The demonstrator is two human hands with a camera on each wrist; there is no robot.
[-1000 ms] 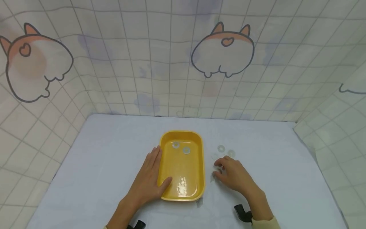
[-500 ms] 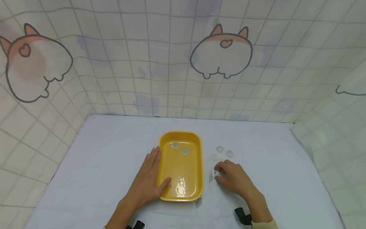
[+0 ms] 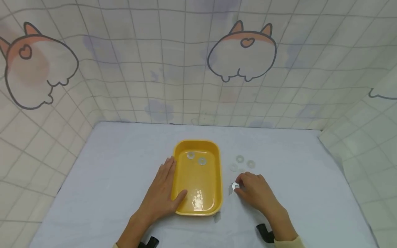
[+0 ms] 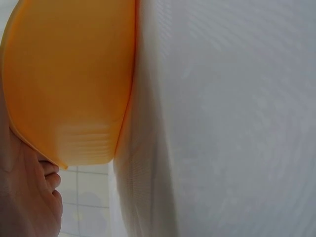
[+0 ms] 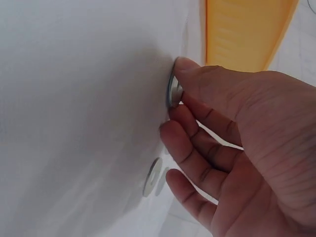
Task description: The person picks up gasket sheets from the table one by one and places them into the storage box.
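A yellow tray (image 3: 198, 201) lies on the white table, with two washers in its far half, one (image 3: 190, 155) left of the other (image 3: 202, 161). My left hand (image 3: 162, 191) rests along its left rim, fingers straight and thumb lying over the edge. In the left wrist view the palm (image 4: 29, 192) is against the tray's outer wall (image 4: 69, 89). Right of the tray, my right hand (image 3: 255, 191) pinches a metal washer (image 3: 235, 186) by its edges between thumb and fingers. The right wrist view shows this washer (image 5: 174, 91) tilted, close over the cloth.
Several pale washers (image 3: 240, 158) lie beyond the right hand. Small grey patches (image 3: 217, 217) show on the cloth near the tray. A black device (image 3: 265, 233) sits at the right wrist, another (image 3: 152, 242) at the left. A tile-patterned curtain (image 3: 173, 69) closes the back and sides.
My right fingers, earlier over the washer near the tray, now pinch it, and it shows tipped up at the fingertips. The left hand and tray hold still.
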